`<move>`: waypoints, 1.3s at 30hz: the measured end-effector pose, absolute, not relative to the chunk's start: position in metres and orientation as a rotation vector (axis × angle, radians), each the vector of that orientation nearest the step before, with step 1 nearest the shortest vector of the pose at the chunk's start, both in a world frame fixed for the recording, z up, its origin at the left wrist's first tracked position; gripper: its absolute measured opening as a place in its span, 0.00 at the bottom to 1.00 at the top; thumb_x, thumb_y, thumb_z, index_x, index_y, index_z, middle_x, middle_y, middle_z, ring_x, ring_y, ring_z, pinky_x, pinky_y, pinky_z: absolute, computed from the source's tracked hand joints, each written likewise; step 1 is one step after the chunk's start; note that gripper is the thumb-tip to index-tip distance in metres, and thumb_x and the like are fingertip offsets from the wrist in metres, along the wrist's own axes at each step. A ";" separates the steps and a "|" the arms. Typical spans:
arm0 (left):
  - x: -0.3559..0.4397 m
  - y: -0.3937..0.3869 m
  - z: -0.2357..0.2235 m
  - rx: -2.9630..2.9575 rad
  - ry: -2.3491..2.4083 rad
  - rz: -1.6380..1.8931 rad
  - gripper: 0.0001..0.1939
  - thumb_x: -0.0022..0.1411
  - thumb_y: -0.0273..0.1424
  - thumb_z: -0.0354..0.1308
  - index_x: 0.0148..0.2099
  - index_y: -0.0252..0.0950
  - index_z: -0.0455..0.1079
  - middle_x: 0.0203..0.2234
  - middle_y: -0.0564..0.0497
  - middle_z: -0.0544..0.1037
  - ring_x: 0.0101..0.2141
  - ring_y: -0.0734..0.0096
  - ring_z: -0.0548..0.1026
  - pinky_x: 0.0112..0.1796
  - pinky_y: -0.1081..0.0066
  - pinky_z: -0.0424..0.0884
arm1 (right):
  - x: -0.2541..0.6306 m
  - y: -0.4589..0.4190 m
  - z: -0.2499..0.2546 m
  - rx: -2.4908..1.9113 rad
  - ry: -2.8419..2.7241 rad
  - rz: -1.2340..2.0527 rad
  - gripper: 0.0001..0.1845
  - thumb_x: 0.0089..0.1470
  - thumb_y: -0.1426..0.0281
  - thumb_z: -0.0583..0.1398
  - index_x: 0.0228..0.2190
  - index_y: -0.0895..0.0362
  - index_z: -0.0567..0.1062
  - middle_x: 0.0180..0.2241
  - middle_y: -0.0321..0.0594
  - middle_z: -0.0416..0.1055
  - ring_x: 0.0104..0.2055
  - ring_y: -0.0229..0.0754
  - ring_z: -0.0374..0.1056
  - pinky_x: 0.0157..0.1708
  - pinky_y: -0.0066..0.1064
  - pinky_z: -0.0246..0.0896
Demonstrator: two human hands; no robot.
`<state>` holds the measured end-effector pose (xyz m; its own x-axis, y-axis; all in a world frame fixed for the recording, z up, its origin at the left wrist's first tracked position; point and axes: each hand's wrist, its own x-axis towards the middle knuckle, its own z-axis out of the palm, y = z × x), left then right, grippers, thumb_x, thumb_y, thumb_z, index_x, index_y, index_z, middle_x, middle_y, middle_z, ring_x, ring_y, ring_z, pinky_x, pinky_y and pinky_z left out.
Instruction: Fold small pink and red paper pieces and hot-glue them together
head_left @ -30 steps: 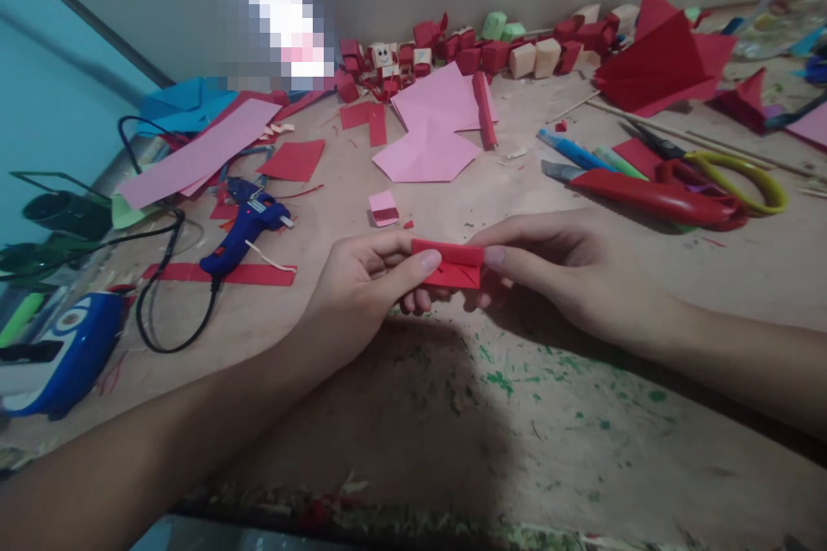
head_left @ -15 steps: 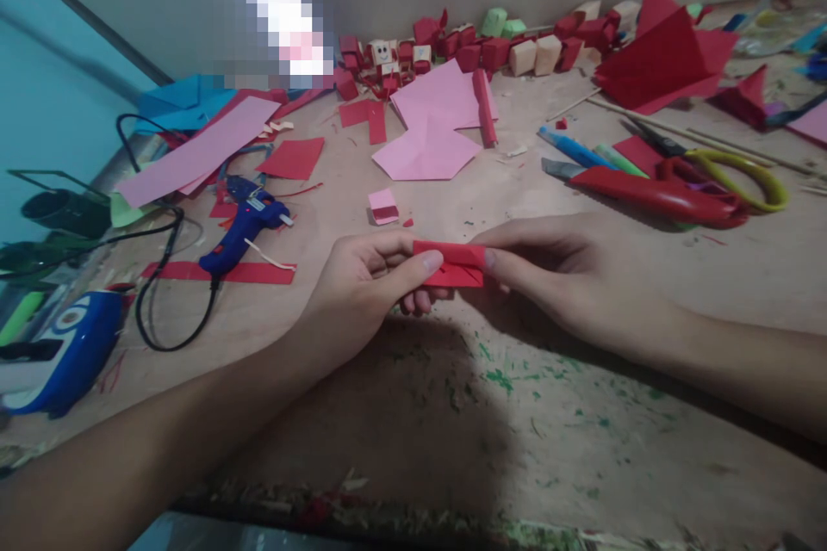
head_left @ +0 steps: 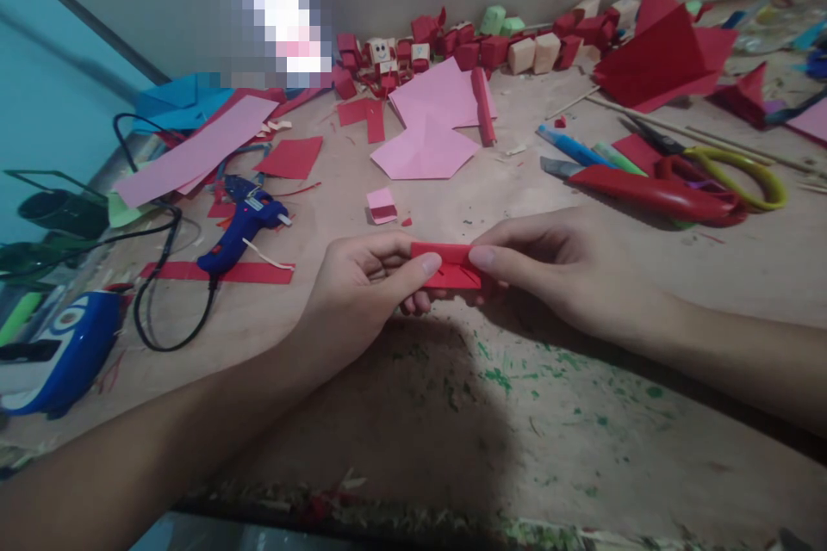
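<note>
A small folded piece of red paper [head_left: 456,277] is held up above the table between both my hands. My left hand [head_left: 371,280] pinches its left end, thumb on top and fingers beneath. At the other end, my right hand [head_left: 549,267] grips the paper with the thumb pressed on its upper fold. Short slits or creases run across the paper's face. Just beyond my left hand lies a small folded pink paper box [head_left: 382,205], with a tiny red scrap beside it.
A blue glue gun [head_left: 239,228] with a looping black cord lies left, over a red strip. A red-handled cutter [head_left: 646,192] and yellow-handled scissors [head_left: 743,176] lie right. Pink sheets [head_left: 426,151] and several red paper cubes [head_left: 494,52] are farther back. A blue tape dispenser [head_left: 83,353] stands near left.
My right thumb has shifted left from the paper's right edge onto its upper fold. My left hand keeps its grip almost in place.
</note>
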<state>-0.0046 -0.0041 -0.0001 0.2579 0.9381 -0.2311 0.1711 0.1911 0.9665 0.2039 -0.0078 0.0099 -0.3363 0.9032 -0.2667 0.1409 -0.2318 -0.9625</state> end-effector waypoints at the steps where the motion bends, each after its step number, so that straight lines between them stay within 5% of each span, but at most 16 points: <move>1: -0.005 -0.004 0.000 1.278 1.200 0.772 0.07 0.62 0.33 0.64 0.37 0.34 0.79 0.21 0.53 0.78 0.22 0.78 0.74 0.25 0.80 0.71 | 0.203 -0.008 0.009 -1.292 -1.408 1.638 0.15 0.56 0.59 0.67 0.25 0.57 0.79 0.20 0.37 0.72 0.17 0.33 0.61 0.13 0.25 0.51; 32: -0.001 -0.004 0.003 1.371 1.216 0.756 0.11 0.65 0.33 0.61 0.32 0.35 0.77 0.22 0.53 0.78 0.22 0.77 0.74 0.25 0.80 0.70 | 0.202 -0.007 0.010 -1.297 -1.297 1.698 0.09 0.53 0.64 0.69 0.30 0.58 0.81 0.21 0.37 0.74 0.16 0.32 0.61 0.12 0.23 0.51; 39: -0.002 -0.007 0.003 1.367 1.201 0.749 0.11 0.65 0.33 0.61 0.31 0.35 0.77 0.23 0.53 0.79 0.23 0.77 0.74 0.25 0.81 0.71 | 0.203 -0.006 0.012 -1.287 -1.364 1.614 0.10 0.53 0.70 0.69 0.23 0.61 0.80 0.16 0.35 0.72 0.14 0.29 0.59 0.12 0.21 0.50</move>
<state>-0.0023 -0.0070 0.0032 0.2825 0.9391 -0.1958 0.2367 0.1296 0.9629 0.2026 -0.0058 0.0116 -0.3022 0.9158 -0.2647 0.1085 -0.2428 -0.9640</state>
